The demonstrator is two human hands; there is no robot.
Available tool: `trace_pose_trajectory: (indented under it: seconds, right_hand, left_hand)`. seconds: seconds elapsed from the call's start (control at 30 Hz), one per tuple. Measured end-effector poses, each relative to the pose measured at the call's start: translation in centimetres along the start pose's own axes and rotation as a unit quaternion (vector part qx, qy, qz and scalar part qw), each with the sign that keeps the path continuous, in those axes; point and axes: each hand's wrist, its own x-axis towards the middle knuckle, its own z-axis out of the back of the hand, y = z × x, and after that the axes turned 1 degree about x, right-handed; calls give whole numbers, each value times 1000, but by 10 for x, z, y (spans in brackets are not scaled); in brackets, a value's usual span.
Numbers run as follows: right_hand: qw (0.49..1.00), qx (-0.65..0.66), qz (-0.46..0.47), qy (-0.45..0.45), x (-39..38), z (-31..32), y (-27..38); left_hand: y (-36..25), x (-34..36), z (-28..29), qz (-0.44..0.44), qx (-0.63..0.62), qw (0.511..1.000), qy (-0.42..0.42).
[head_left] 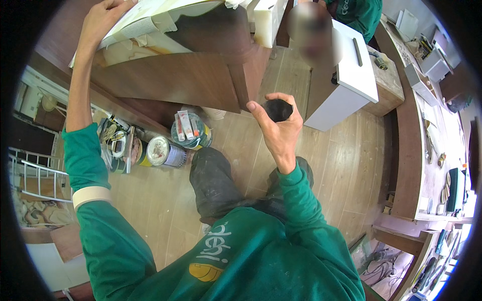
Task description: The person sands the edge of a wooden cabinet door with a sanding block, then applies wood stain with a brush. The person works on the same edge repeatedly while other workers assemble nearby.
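My right hand (pixel 282 131) is closed around a small black round thing (pixel 277 109), dark inside or on its face; whether it is a cup or a disc I cannot make out. Up at the far left, my left hand (pixel 104 21) rests on pale masking paper (pixel 143 25) taped over a brown wooden furniture piece (pixel 173 78). Its fingers lie along the paper, partly cut off by the picture's upper edge. A cream roll of masking tape (pixel 92 196) is worn around my left sleeve.
Paint cans (pixel 159 151) and a bucket (pixel 202 136) with tubes on its lid stand left of my legs. A white-topped cabinet (pixel 351 65) is at the right, before another person in a green sleeve (pixel 359 20). A long workbench (pixel 409 150) lines the right side; a ladder (pixel 40 173) stands left.
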Motion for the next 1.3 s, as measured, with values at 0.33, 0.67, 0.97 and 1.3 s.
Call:
trace_pose_trajectory:
  seconds: [0.33, 0.67, 0.97, 1.3]
  right_hand:
    - [997, 61, 41, -8, -19, 2, -9]
    - [987, 92, 122, -48, -10, -24, -25]
    - [987, 114, 107, -34, -10, -21, -21]
    - [992, 73, 95, -41, -10, -14, -28]
  left_hand:
    - [4, -2, -5, -9, -18, 1000, -12]
    - [4, 1, -5, -21, -4, 1000, -19]
    - [-1, 2, -5, -16, -33, 999, -14]
    - [0, -2, -6, -23, -9, 999, -44]
